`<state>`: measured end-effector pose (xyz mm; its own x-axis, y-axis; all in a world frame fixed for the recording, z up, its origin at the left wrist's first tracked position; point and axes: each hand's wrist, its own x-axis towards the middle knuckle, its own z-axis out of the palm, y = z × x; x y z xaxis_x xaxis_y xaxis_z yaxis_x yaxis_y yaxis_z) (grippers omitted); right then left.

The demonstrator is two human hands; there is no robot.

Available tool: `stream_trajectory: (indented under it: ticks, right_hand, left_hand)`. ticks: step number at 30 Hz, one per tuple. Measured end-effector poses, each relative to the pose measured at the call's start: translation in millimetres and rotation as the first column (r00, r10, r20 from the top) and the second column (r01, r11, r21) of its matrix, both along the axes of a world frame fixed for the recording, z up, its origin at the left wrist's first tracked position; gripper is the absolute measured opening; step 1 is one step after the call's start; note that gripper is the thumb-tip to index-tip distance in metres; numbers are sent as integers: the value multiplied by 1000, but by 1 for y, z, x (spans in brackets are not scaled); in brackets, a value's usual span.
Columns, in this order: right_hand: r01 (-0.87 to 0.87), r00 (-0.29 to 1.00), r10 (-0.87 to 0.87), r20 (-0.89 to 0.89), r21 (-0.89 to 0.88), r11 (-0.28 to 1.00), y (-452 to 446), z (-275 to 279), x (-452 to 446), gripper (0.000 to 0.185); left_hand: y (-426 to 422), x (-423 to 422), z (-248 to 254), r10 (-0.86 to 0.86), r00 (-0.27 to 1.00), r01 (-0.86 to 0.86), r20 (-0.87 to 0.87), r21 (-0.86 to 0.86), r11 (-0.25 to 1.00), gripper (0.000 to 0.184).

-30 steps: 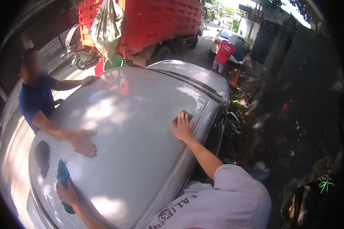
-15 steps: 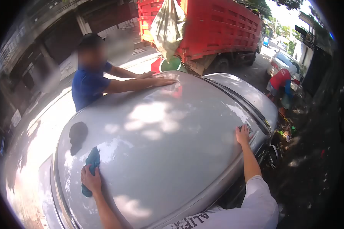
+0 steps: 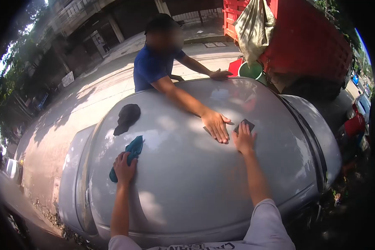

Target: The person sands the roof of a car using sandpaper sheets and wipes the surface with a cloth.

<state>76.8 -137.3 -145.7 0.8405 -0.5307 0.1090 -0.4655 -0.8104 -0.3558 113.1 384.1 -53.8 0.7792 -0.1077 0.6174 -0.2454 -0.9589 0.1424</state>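
Observation:
My left hand (image 3: 124,167) is closed round a teal cloth (image 3: 134,146) on the left part of the grey car roof (image 3: 183,166). Near the roof's middle, my right hand (image 3: 244,141) lies spread over a small dark pad (image 3: 248,125), pressing it to the surface; the pad's edge shows past my fingertips. Just left of it, a co-worker's hand (image 3: 216,126) rests flat on a dark piece that shows only at its edge. A black cap (image 3: 128,118) lies on the roof beyond the teal cloth.
A co-worker in a blue shirt (image 3: 152,66) leans over the far side, other hand on the roof edge. Behind stand a red truck (image 3: 308,46), a hanging sack (image 3: 254,31) and a green bucket (image 3: 251,71). A person in red (image 3: 355,125) is at the far right.
The view has turned left. My right hand has moved with the pad from the roof's right edge to its middle. The co-worker's one hand has come beside it. My left hand keeps the cloth.

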Motion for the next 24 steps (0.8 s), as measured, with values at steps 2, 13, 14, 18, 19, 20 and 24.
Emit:
stream_trajectory:
  ticks: [2, 13, 14, 18, 19, 20, 24]
  right_hand:
    - [200, 977, -200, -71, 3, 980, -74, -13, -43, 70]
    - [651, 755, -630, -182, 87, 754, -216, -123, -311, 71]
    - [601, 775, -595, -214, -42, 798, -213, -143, -317, 71]
    - [600, 795, -592, -136, 32, 799, -112, -96, -297, 70]
    - [571, 818, -562, -121, 57, 819, -83, -85, -293, 70]
    - [523, 849, -517, -108, 34, 852, -50, -74, -290, 70]
    - [330, 941, -327, -91, 25, 943, 80, -19, -278, 74]
  left_hand:
    - [12, -7, 10, -47, 990, 54, -136, 49, 997, 43]
    - [78, 1, 6, -18, 999, 18, -33, 4, 1000, 56]
    - [59, 3, 8, -69, 996, 70, -57, 18, 997, 51]
    - [-78, -19, 6, -418, 904, 413, -94, -62, 908, 34]
    - [-112, -30, -3, -481, 866, 479, -134, -52, 876, 30]
    - [-144, -46, -6, -566, 797, 554, -208, -118, 824, 28]
    - [-249, -118, -19, -798, 518, 635, -309, -486, 601, 23]
